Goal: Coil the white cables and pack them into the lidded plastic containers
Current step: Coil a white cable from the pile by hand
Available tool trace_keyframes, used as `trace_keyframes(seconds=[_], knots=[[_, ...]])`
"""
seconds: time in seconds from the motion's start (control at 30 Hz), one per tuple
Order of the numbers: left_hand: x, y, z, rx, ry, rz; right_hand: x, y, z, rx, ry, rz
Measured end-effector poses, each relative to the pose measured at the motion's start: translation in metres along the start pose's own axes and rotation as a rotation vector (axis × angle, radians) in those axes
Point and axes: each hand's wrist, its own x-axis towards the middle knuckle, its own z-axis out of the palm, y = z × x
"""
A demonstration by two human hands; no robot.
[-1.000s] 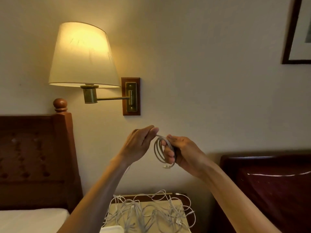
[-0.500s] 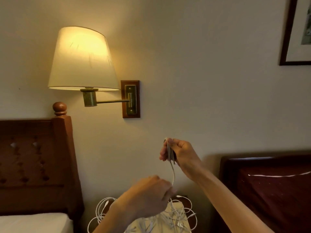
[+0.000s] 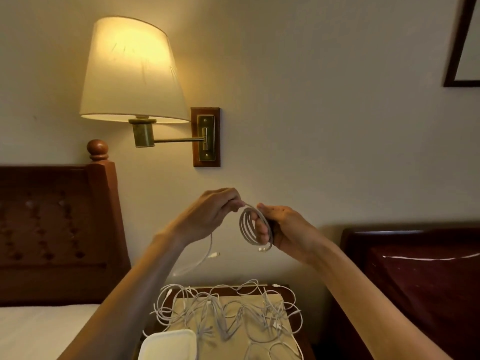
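Just below a lit wall lamp (image 3: 132,71), two bare hands wind one white cable (image 3: 255,229) in mid-air. Right hand (image 3: 283,229) has its fingers (image 3: 261,228) curled through the coil, gripping several loops. Left hand (image 3: 211,216) pinches the strand at the coil's top; a short free tail (image 3: 207,255) hangs under it. Further below the lamp, loose white cables (image 3: 228,315) lie tangled on a small surface (image 3: 265,344), a lidded container (image 3: 168,345) beside them. Laying each turn flat against the last, same size, likely keeps the coil neat; the remaining tail looks short.
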Motion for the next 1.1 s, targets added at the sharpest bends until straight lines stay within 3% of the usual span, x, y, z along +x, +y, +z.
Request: trace_keyframes(seconds=[0.2,0.33,0.4,0.5,0.57,0.6,0.67,0.8,0.97,1.1], knots=[[-0.014,-0.021,0.031,-0.088,0.242,-0.119,0.011,-0.011,0.001,0.370,-0.061,0.022],[-0.047,-0.041,0.059,-0.127,0.299,-0.287,0.011,-0.023,-0.005,0.554,-0.036,-0.015],[-0.067,-0.046,0.079,-0.151,0.251,-0.399,0.014,-0.035,-0.011,0.615,0.010,-0.074],[-0.083,-0.021,0.094,-0.079,-0.068,-0.383,0.027,-0.037,-0.016,0.460,0.126,-0.115],[-0.077,0.013,0.087,0.064,-0.324,-0.258,0.034,-0.024,-0.015,0.194,0.196,-0.131],[-0.070,0.030,0.080,0.115,-0.373,-0.204,0.035,-0.014,-0.013,0.043,0.219,-0.149],[-0.056,0.056,0.058,0.169,-0.335,-0.137,0.032,0.002,-0.008,-0.203,0.228,-0.189],[-0.037,0.068,0.014,0.303,-0.106,-0.087,0.015,0.017,-0.001,-0.511,0.209,-0.214],[-0.026,0.041,-0.001,0.442,0.033,-0.044,0.001,0.019,0.000,-0.511,0.132,-0.187],[-0.018,0.019,0.002,0.292,0.044,0.019,-0.002,0.013,0.004,-0.354,0.065,-0.094]])
